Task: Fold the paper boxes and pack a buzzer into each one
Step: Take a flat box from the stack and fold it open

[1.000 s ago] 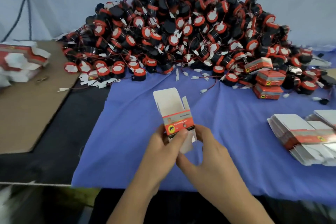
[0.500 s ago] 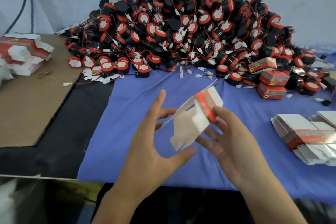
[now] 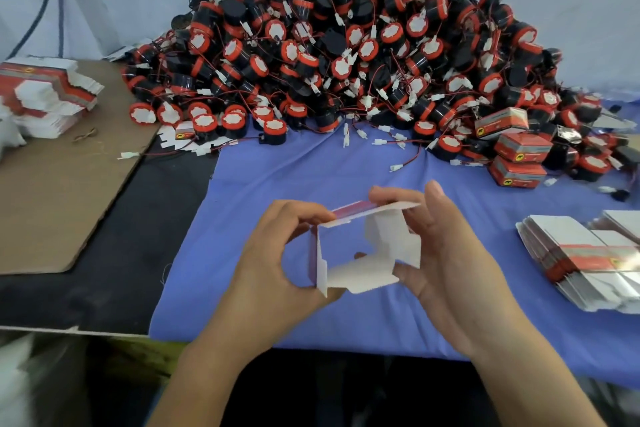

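Since half a second back, the paper box (image 3: 360, 274) has gone from a tilted flat blank to a squared tube, open end toward me. My left hand (image 3: 277, 253), spread free then, now pinches its left edge. My right hand (image 3: 450, 270) grips the right side, fingers on top, thumb below. Box held over the blue cloth (image 3: 311, 177), mid tabletop. At 12 o'clock, buzzer pile (image 3: 346, 55); at 3 o'clock, flat box stack (image 3: 588, 260).

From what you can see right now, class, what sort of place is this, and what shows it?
Probably a small packing workshop: a heap of black-and-red round wired buzzers, stacks of flat red-and-white paper box blanks, and a left hand and right hand holding one half-folded white paper box.
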`<state>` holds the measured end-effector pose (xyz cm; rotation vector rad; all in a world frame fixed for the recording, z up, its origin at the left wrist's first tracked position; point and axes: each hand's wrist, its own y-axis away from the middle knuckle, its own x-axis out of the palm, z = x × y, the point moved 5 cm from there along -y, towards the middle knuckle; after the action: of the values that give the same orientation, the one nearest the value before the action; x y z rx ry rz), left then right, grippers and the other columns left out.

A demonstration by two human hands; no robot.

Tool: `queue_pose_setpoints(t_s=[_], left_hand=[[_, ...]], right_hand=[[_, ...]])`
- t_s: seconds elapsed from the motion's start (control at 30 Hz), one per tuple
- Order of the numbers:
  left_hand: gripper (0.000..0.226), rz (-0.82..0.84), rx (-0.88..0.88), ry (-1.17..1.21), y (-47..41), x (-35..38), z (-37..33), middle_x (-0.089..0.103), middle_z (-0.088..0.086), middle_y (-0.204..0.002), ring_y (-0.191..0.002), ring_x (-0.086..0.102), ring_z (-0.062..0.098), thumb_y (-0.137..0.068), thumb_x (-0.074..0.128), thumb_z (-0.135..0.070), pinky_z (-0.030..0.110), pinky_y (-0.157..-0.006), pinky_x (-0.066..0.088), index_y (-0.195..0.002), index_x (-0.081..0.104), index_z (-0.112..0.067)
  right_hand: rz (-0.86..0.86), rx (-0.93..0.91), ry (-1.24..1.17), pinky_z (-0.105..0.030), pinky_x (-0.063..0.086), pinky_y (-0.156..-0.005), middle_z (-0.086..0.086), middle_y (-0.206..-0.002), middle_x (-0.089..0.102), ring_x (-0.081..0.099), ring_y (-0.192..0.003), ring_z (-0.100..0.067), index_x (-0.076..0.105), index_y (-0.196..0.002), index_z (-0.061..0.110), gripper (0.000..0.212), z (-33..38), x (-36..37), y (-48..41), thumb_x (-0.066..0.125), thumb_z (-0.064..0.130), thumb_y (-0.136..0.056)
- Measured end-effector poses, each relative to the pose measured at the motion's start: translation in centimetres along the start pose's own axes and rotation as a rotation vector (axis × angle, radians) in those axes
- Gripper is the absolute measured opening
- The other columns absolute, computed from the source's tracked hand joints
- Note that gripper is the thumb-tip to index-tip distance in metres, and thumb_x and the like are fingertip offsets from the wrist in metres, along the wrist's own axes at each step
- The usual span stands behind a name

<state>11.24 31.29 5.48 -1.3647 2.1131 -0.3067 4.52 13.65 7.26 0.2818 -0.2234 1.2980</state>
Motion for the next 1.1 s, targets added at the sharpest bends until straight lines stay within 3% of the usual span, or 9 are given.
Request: queue_pose_setpoints(t_s=[0.13, 0.27, 0.33, 0.57, 0.63, 0.77, 0.9, 1.03, 1.1], left_hand=[[0.058, -0.010, -0.028, 0.001, -0.2, -0.5, -0.1, 0.061, -0.009, -0.117, -0.117, 0.061, 0.022, -0.063, 0.084, -0.037, 0.028, -0.099, 0.051, -0.115, 0.060, -0.028], [0.064, 0.049, -0.092, 0.039, 0.1, -0.6, 0.2, 0.066, -0.012, -0.125, -0.124, 0.062, 0.017, -0.063, 0.086, -0.042, 0.026, -0.103, 0.050, -0.122, 0.062, -0.032], [0.071, 0.080, -0.133, 0.086, 0.3, -0.6, 0.3, 0.066, -0.013, -0.129, -0.129, 0.060, 0.013, -0.061, 0.091, -0.044, 0.021, -0.105, 0.047, -0.126, 0.063, -0.037], [0.073, 0.124, -0.177, 0.121, 0.6, -0.8, -0.2, 0.064, -0.020, -0.135, -0.133, 0.055, 0.005, -0.062, 0.089, -0.054, 0.019, -0.107, 0.045, -0.129, 0.062, -0.052], [0.073, 0.147, -0.202, 0.114, 0.8, -0.8, -0.3, 0.063, -0.022, -0.136, -0.134, 0.054, 0.003, -0.062, 0.088, -0.060, 0.020, -0.108, 0.046, -0.130, 0.060, -0.055], [0.082, 0.202, -0.250, 0.236, 1.2, -0.7, -0.6, 0.059, -0.021, -0.144, -0.139, 0.049, 0.000, -0.063, 0.081, -0.076, 0.015, -0.110, 0.038, -0.137, 0.061, -0.047], [0.057, 0.003, -0.302, 0.344, 1.2, -0.4, -0.8, 0.070, -0.013, -0.128, -0.123, 0.064, 0.008, -0.077, 0.082, -0.050, 0.017, -0.100, 0.049, -0.129, 0.068, -0.033], [0.049, -0.042, -0.351, 0.422, 1.5, 0.0, -0.4, 0.070, 0.001, -0.117, -0.109, 0.066, 0.023, -0.074, 0.086, -0.027, 0.030, -0.096, 0.055, -0.120, 0.070, -0.025], [0.042, -0.111, -0.406, 0.474, 1.7, -0.1, 0.3, 0.073, 0.000, -0.115, -0.104, 0.069, 0.020, -0.073, 0.079, -0.012, 0.028, -0.088, 0.058, -0.113, 0.070, -0.023]], right_hand=[[0.055, 0.049, 0.100, -0.045, 0.060, -0.093, 0.006, -0.134, 0.067, 0.061, -0.120, -0.016, 0.078, -0.113, 0.016, 0.034, -0.8, -0.1, 0.5, 0.063, 0.030, -0.086], [0.076, 0.060, 0.134, -0.039, 0.062, -0.085, -0.002, -0.099, 0.064, 0.057, -0.094, -0.021, 0.077, -0.111, 0.019, 0.032, -0.8, -0.4, 0.4, 0.063, 0.021, -0.082], [0.073, 0.080, 0.098, -0.033, 0.061, -0.078, -0.009, -0.096, 0.059, 0.055, -0.092, -0.026, 0.077, -0.110, 0.018, 0.032, -0.9, -0.6, 0.4, 0.060, 0.017, -0.082], [0.022, 0.121, 0.194, -0.063, 0.054, -0.098, -0.008, -0.110, 0.069, 0.065, -0.093, -0.025, 0.072, -0.110, 0.017, 0.029, -1.2, -0.6, 0.4, 0.054, 0.003, -0.091], [-0.008, 0.111, 0.234, -0.060, 0.056, -0.096, -0.008, -0.115, 0.070, 0.068, -0.092, -0.026, 0.073, -0.107, 0.021, 0.039, -1.2, -0.5, 0.4, 0.045, -0.004, -0.097], [-0.038, 0.058, 0.291, -0.034, 0.062, -0.077, -0.004, -0.109, 0.074, 0.069, -0.089, -0.022, 0.077, -0.103, 0.028, 0.047, -1.0, -0.6, 0.5, 0.043, -0.004, -0.099], [-0.032, -0.031, 0.364, -0.041, 0.063, -0.084, 0.001, -0.107, 0.075, 0.071, -0.102, -0.028, 0.077, -0.109, 0.036, 0.045, -1.1, 0.4, 0.9, 0.051, 0.000, -0.101], [-0.027, -0.057, 0.452, -0.054, 0.056, -0.097, -0.009, -0.108, 0.072, 0.067, -0.105, -0.034, 0.073, -0.114, 0.043, 0.041, -1.4, 0.8, 1.3, 0.053, 0.009, -0.103], [0.040, -0.030, 0.357, -0.050, 0.057, -0.100, 0.004, -0.117, 0.073, 0.069, -0.111, -0.021, 0.071, -0.121, 0.044, 0.033, -1.3, 0.8, 1.5, 0.058, 0.021, -0.100]])
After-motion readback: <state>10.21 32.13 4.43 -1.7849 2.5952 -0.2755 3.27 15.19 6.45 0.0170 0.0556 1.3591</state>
